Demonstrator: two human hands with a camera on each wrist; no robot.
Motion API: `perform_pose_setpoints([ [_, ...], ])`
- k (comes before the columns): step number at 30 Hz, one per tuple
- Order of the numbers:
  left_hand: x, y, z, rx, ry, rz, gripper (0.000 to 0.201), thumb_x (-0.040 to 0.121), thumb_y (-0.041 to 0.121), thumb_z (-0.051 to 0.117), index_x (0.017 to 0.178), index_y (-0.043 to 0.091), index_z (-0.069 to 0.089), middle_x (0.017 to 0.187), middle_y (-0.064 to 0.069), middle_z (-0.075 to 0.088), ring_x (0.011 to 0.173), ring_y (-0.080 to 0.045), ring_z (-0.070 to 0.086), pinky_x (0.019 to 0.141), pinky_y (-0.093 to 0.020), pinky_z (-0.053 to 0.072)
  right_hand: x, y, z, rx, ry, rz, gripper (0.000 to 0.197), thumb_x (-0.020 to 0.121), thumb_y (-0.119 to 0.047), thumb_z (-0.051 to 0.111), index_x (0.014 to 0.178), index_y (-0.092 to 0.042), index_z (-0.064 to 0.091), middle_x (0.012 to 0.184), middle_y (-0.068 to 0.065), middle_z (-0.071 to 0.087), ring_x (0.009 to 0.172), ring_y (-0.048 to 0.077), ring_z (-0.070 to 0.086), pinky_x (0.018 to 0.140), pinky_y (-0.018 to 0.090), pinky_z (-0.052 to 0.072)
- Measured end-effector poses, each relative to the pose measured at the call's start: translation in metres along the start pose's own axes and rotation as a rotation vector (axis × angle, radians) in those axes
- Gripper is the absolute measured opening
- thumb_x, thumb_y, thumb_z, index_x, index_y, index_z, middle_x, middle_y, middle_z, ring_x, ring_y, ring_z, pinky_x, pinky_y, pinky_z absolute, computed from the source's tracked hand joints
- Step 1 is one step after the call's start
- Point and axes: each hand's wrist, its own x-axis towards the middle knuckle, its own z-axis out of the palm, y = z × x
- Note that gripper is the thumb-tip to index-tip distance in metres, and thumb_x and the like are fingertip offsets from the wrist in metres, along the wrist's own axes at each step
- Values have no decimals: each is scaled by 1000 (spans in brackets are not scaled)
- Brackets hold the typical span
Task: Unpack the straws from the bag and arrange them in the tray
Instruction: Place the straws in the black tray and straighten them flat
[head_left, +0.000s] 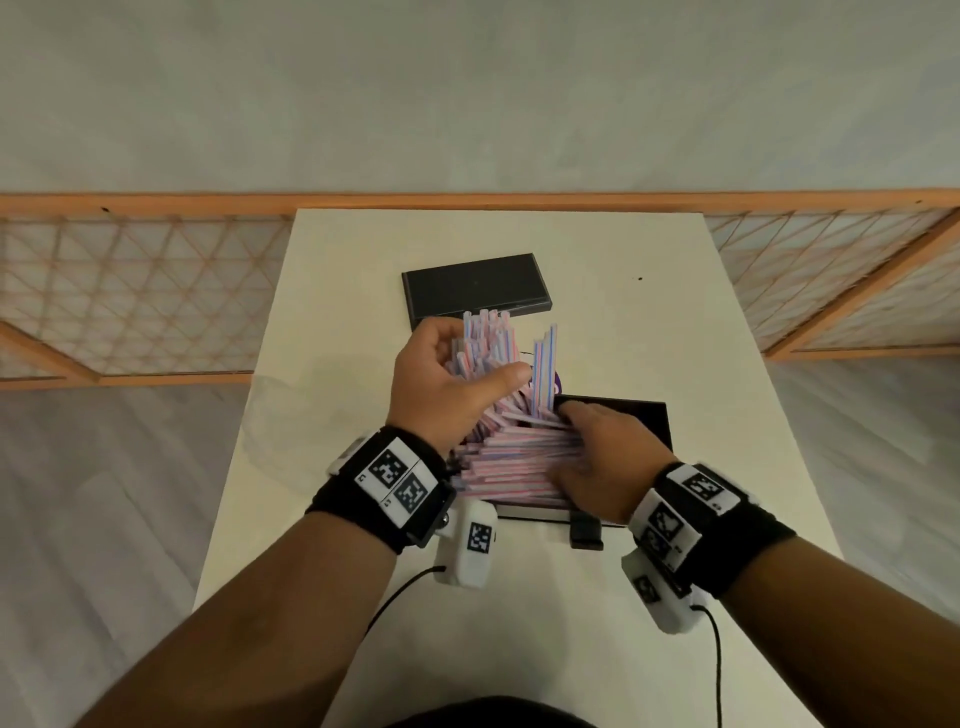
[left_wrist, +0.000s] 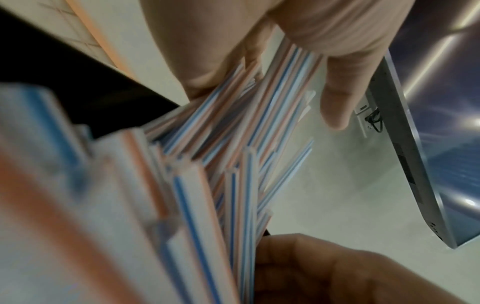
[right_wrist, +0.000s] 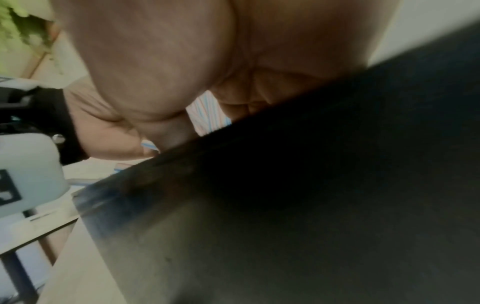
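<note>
Room: pale grey wood-grain floor, with an orange wooden lattice frame (head_left: 130, 291) lying flat beyond and to both sides of the work surface. Surface: one white rectangular table (head_left: 675, 322), matte, with a small dark speck toward its far right.

Count of items on the table: two black rectangular trays. The far tray (head_left: 475, 283) sits toward the back of the table, nothing visible inside it. The near tray (head_left: 644, 418) sits just before the person and holds a stack of red, white and blue striped straws (head_left: 509, 462) lying crosswise; their number is too great to count. A second bunch of straws stands tilted up above the near tray, fanned out. The bag cannot be made out with certainty.

Hands: two, each wrist wearing a black band with white marker blocks. The left hand (head_left: 447, 379) has fingers and thumb curled round the upright bunch. The right hand (head_left: 597, 457) lies flat, fingers extended, pressing on the stacked straws in the near tray.
</note>
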Motion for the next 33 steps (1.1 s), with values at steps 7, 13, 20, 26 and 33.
perform_pose_setpoints([
  [7, 5, -2, 1, -149, -81, -15, 56, 63, 8, 93, 108, 23, 62, 86, 7, 77, 82, -17, 75, 80, -43, 62, 6, -7, 9, 4, -9, 10, 49, 76, -61, 62, 112, -33, 45, 106, -11, 57, 102, 21, 59, 97, 40, 44],
  [13, 10, 6, 7, -222, -308, -29, 54, 59, 13, 89, 109, 25, 71, 98, -5, 75, 90, -21, 71, 86, -41, 59, 9, -11, 19, 99, 86, -27, 64, 73, -65, 65, 125, -31, 47, 112, -6, 52, 107, 20, 53, 100, 44, 42],
  [20, -2, 18, 5, -181, -407, 91, 31, 56, 15, 87, 81, 27, 73, 80, -1, 71, 78, -25, 68, 76, -47, 59, 11, -22, 24, 225, 194, -62, 76, 77, -50, 76, 139, -28, 37, 124, -2, 52, 110, 20, 56, 96, 40, 49],
  [26, -10, 29, -15, -317, -335, 196, 28, 58, 15, 82, 79, 15, 63, 73, -7, 62, 70, -28, 60, 68, -38, 52, 4, -25, 22, 82, 393, -211, 64, 74, -46, 74, 127, -27, 45, 111, -1, 54, 96, 26, 57, 79, 41, 48],
  [33, 3, -1, -33, -308, 148, 33, 26, 66, 10, 83, 77, 16, 60, 73, 7, 68, 72, -15, 66, 72, -33, 54, 6, -31, 24, 340, 370, -200, 70, 79, -46, 75, 136, -28, 40, 114, -8, 51, 103, 17, 54, 91, 33, 48],
])
